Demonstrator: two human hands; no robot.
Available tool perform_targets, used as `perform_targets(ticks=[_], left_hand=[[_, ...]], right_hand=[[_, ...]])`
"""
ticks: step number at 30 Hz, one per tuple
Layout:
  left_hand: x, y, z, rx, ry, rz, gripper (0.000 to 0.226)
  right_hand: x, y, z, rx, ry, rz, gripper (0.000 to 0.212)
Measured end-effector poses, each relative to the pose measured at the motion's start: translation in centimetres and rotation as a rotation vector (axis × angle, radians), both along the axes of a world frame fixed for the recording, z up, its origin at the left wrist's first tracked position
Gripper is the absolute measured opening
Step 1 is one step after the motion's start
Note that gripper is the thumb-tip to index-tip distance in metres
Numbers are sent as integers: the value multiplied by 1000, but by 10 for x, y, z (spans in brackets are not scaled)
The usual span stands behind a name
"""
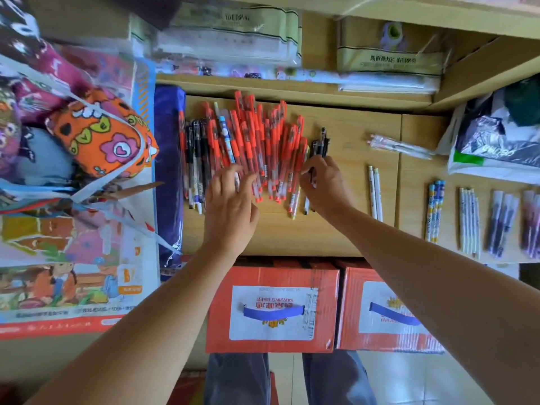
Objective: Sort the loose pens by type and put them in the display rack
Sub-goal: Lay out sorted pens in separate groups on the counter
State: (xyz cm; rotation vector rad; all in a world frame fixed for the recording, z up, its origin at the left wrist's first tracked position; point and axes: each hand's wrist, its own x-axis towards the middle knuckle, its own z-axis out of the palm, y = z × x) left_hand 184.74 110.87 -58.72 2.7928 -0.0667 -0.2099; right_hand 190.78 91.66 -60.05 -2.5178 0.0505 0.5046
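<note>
Spreading across a wooden counter (292, 235), a fan of red-capped pens (263, 135) lies with its caps pointing away from the person and its clear barrels toward them. The left hand (230, 200) rests on the near ends of these pens, its fingers straight and splayed, gripping nothing. A blue patterned pen (226, 135) lies slantwise among the red ones, and a row of dark-barrelled pens (197, 147) lies at the left edge of the fan, beside a blue plastic-wrapped pack (168, 171). The right hand (325, 185) sits at the right edge of the fan with its fingers bent over a few black pens (320, 143) whose tops stick out beyond the fingertips; whether it actually grips them cannot be told. Farther right, already set apart in small groups, lie two white pens (375, 194), a clear-wrapped bundle (400, 146), some blue cartoon pens (435, 211), a cluster of slim white pens (469, 220) and some purple-tinted pens (501, 223). Below the counter's near edge stand two orange cartons (271, 308), and at the left sits an orange patterned bag (102, 135).
</note>
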Motion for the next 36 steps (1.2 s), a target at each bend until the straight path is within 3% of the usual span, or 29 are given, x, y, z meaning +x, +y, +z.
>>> perform_targets(ticks=[5,9,14,20,28,30,33,36], left_hand=[[3,8,-3,-8,142,89,62],[3,14,-2,-19,116,113,47],[15,14,-2,-106,143,302,19],[32,7,-5,-74,258,546,22],[32,10,-2,33,346,430,35],[27,13,0,-50,333,467,38],[13,18,2,-288,266,454,23],[-4,19,13,-403,250,285,9]], right_hand=[[12,23,-3,37,8,112,39],[13,26,-4,5,38,151,31],[18,25,-1,34,5,171,21],[16,20,0,101,7,178,23],[12,17,5,137,40,189,21],[11,19,7,149,35,177,20],[11,27,14,207,34,106,15],[12,45,27,348,255,32,28]])
